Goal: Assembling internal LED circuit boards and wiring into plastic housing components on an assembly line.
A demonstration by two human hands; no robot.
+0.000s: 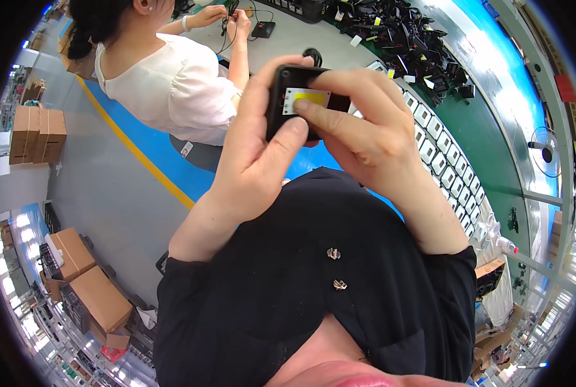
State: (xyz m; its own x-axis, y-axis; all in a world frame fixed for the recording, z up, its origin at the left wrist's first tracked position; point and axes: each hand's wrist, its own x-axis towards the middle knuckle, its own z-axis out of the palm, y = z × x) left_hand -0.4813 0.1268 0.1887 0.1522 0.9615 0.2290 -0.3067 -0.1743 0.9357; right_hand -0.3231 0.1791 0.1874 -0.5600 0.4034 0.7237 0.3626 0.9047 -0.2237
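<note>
Close in front of my chest, my left hand (252, 158) is wrapped round a black rectangular housing (276, 116), its thumb along the near edge. Inside the housing lies a small white board with a yellow rectangle, like an LED board (313, 97). My right hand (368, 132) has its fingers bent over the housing, with fingertips pressed on the board; these fingers are slightly blurred and cover its right part. A coiled black cable (312, 57) shows just beyond the housing.
At the left a co-worker in white (178, 84) handles black cables over the table, near a small black box (263, 29). A heap of black parts (397, 45) lies at the back right. Rows of white frames (446, 155) run down the right. Cartons (101, 297) stand at lower left.
</note>
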